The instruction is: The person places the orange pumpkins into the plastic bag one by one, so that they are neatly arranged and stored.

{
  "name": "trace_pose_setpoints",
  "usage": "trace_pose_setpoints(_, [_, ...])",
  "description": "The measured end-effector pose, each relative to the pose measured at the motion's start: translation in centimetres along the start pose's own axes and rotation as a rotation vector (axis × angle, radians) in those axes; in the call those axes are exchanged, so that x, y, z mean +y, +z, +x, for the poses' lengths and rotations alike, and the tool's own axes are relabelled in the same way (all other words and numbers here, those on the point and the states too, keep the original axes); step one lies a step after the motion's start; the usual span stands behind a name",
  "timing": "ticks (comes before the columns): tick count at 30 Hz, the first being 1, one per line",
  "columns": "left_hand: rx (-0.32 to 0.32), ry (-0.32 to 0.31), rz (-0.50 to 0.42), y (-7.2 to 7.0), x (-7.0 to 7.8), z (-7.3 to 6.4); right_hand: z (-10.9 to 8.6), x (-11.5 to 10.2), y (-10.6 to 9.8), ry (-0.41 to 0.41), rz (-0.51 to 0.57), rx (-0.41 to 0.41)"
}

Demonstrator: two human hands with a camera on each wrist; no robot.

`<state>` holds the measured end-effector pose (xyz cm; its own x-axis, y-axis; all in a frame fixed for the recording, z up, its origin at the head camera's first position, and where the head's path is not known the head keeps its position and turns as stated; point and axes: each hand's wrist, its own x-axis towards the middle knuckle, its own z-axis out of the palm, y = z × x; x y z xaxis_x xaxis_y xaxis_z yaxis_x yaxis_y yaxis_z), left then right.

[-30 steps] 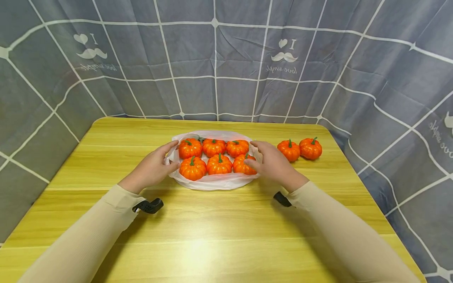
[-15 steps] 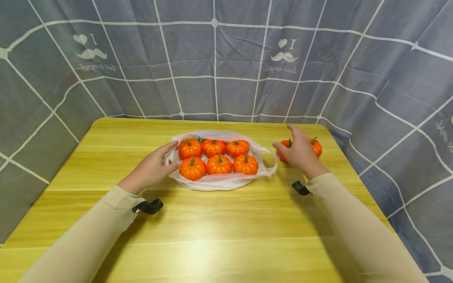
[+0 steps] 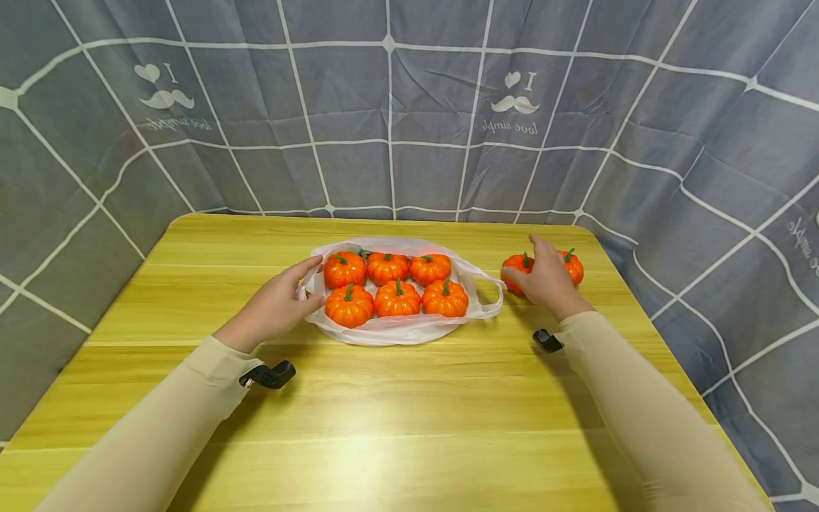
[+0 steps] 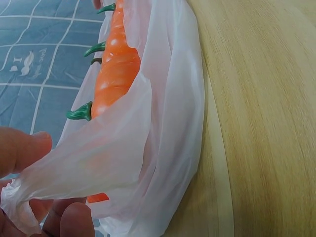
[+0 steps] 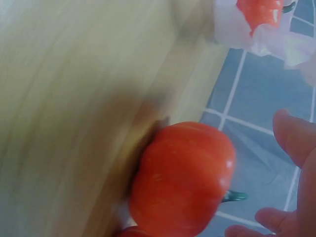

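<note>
A white plastic bag (image 3: 409, 331) lies spread in the head view, with several small orange pumpkins (image 3: 397, 299) in two rows in its mouth. My left hand (image 3: 275, 309) is at the bag's left end; the left wrist view shows the twisted bag handle (image 4: 15, 197) passing through its curled fingers (image 4: 76, 219). To the right, two loose pumpkins stand side by side. My right hand (image 3: 549, 281) hovers at the nearer one (image 3: 514, 276), partly covering the farther pumpkin (image 3: 574, 270). The right wrist view shows my thumb (image 5: 294, 136) apart from the orange pumpkin (image 5: 182, 177).
The bag's right handle (image 3: 493, 302) lies as a loop on the wooden table (image 3: 397, 427), short of the loose pumpkins. A grey gridded curtain (image 3: 429, 107) hangs behind the table and along both sides. Black wrist mounts (image 3: 271, 373) sit under both wrists.
My right hand has left the bag's right end and moved right to the loose pumpkins, then lowered slightly. The bag's right handle has dropped onto the table. My left hand stays put.
</note>
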<state>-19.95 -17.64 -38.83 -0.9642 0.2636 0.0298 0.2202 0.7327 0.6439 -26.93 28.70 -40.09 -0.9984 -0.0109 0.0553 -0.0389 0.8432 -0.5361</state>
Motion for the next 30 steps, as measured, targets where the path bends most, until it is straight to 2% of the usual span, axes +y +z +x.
trace_pose_setpoints(10, [-0.007, -0.005, -0.029, -0.1, -0.1, -0.1, 0.5, 1.1, 0.7, 0.047, -0.017, -0.034])
trace_pose_setpoints(14, [-0.002, 0.003, -0.013, -0.1, -0.1, 0.0, 0.7, 1.5, 1.1, 0.059, -0.031, -0.058])
trace_pose_setpoints(20, [-0.003, 0.005, -0.004, -0.1, 0.0, 0.0, 0.9, 1.8, 1.4, 0.056, -0.074, -0.115])
trace_pose_setpoints(25, [0.001, -0.002, 0.004, -0.1, -0.1, 0.0, 1.0, 1.7, 1.3, 0.043, -0.079, -0.129])
trace_pose_setpoints(30, [-0.016, -0.025, -0.025, -0.1, -0.2, 0.0, 1.0, 1.5, 1.1, 0.060, -0.067, -0.143])
